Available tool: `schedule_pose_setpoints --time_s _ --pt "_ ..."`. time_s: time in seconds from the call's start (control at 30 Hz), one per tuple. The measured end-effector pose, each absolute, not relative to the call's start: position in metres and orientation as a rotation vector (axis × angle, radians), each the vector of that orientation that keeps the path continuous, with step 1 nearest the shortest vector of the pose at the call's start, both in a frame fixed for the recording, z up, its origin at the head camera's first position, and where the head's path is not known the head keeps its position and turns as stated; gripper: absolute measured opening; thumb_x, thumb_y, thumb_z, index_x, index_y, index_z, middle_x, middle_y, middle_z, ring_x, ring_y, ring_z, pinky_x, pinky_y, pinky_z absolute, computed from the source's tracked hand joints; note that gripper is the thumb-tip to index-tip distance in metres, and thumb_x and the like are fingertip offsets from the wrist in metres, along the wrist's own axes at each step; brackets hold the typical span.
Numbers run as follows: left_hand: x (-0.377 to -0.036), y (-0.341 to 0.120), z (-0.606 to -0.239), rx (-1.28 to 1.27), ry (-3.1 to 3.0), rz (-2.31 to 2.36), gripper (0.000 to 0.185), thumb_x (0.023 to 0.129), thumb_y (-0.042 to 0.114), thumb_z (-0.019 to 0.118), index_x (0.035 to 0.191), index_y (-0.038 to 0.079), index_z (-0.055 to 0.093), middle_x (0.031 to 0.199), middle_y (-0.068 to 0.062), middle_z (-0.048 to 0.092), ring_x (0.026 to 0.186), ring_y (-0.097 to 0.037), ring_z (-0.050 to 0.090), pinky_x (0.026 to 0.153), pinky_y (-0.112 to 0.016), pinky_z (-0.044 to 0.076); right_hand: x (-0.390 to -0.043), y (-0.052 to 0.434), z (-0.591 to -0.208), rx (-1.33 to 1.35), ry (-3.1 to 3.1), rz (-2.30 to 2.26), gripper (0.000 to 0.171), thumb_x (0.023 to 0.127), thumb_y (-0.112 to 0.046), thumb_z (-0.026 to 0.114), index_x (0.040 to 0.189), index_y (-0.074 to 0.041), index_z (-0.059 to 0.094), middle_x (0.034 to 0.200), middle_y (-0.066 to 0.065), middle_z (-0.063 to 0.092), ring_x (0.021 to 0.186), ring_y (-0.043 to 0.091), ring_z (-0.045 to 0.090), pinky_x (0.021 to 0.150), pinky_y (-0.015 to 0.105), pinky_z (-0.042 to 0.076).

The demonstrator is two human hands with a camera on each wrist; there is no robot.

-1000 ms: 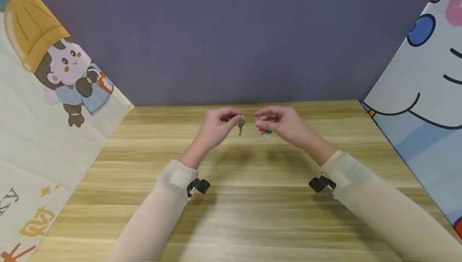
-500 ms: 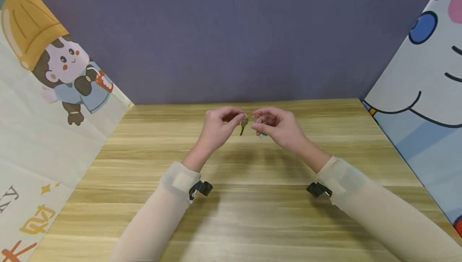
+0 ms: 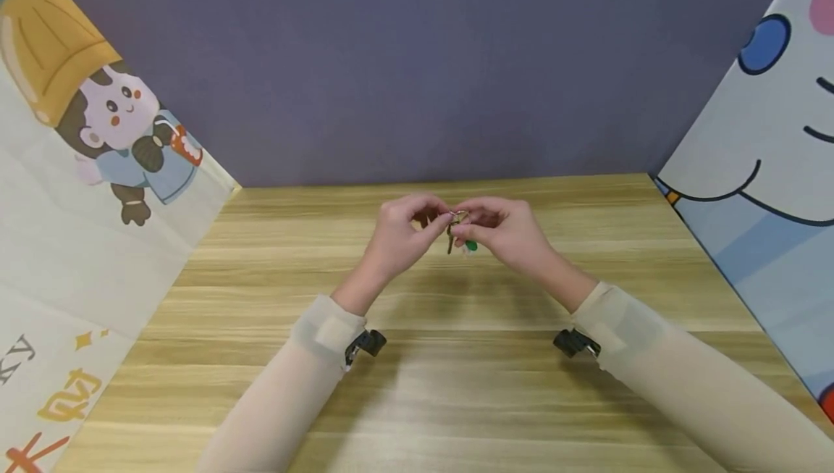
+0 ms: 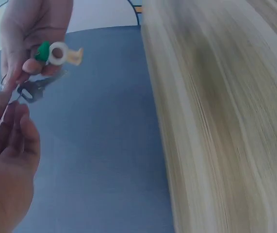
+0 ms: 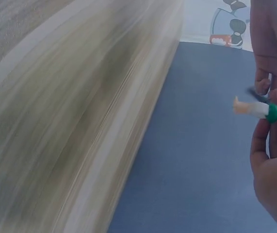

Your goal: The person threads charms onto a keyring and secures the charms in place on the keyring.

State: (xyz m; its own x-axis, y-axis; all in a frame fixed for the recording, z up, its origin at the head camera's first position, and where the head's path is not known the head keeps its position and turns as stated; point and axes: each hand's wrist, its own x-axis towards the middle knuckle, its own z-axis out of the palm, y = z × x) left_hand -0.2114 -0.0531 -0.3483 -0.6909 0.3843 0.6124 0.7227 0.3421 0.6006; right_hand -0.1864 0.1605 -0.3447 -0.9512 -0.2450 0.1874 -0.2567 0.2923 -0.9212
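Both hands meet in the air above the middle of the wooden table [image 3: 456, 386]. My left hand [image 3: 435, 221] pinches the head of a small brass key [image 3: 449, 243], whose blade hangs down. My right hand [image 3: 474, 223] pinches a thin metal key ring [image 3: 460, 214] with a small green, white and orange charm [image 3: 470, 245] dangling under it. Key and ring touch between the fingertips. The left wrist view shows the charm [image 4: 57, 53] and the key [image 4: 35, 90] below the right hand [image 4: 29, 29]. In the right wrist view the charm [image 5: 257, 109] sticks out between the fingers.
A purple wall [image 3: 417, 60] stands behind the table. Cartoon-printed panels close the left side [image 3: 98, 169] and the right side [image 3: 769, 154]. Black wrist cameras [image 3: 366, 342] sit under both sleeves.
The hands have come together from a small gap. The key in my left hand now touches the ring in my right hand, and both hands sit slightly lower.
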Motion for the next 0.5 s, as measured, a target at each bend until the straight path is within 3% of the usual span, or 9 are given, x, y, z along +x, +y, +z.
schedule_pose_setpoints --time_s 0.17,0.33,0.5 --pt "-0.214 -0.056 -0.345 -0.996 -2.397 -1.525 0.010 0.103 0.015 0.071 0.106 0.007 0.076 0.107 -0.007 0.075 0.094 -0.016 0.070 0.079 -0.027 0.062 -0.191 0.164 -0.347 0.492 -2.517 1.789 0.015 0.096 -0.017 0.081 0.106 -0.006 0.079 0.093 0.010 0.082 0.086 0.030 0.081 0.073 0.033 0.066" --pt "-0.220 -0.066 -0.345 -1.079 -2.586 -1.533 0.018 0.110 0.020 0.061 0.115 0.008 0.073 0.101 -0.006 0.073 0.089 -0.016 0.067 0.076 -0.030 0.059 -0.194 0.167 -0.350 0.536 -2.578 1.755 0.012 0.095 -0.010 0.080 0.105 -0.003 0.080 0.093 0.013 0.081 0.081 0.023 0.080 0.070 0.033 0.066" --pt "-0.223 -0.074 -0.345 -1.220 -2.690 -1.464 0.019 0.111 0.018 0.059 0.113 0.006 0.074 0.095 -0.006 0.074 0.087 -0.017 0.068 0.077 -0.037 0.060 -0.196 0.167 -0.352 0.583 -2.651 1.715 0.010 0.094 -0.011 0.082 0.102 -0.005 0.081 0.090 0.013 0.080 0.081 0.035 0.078 0.065 0.029 0.063"
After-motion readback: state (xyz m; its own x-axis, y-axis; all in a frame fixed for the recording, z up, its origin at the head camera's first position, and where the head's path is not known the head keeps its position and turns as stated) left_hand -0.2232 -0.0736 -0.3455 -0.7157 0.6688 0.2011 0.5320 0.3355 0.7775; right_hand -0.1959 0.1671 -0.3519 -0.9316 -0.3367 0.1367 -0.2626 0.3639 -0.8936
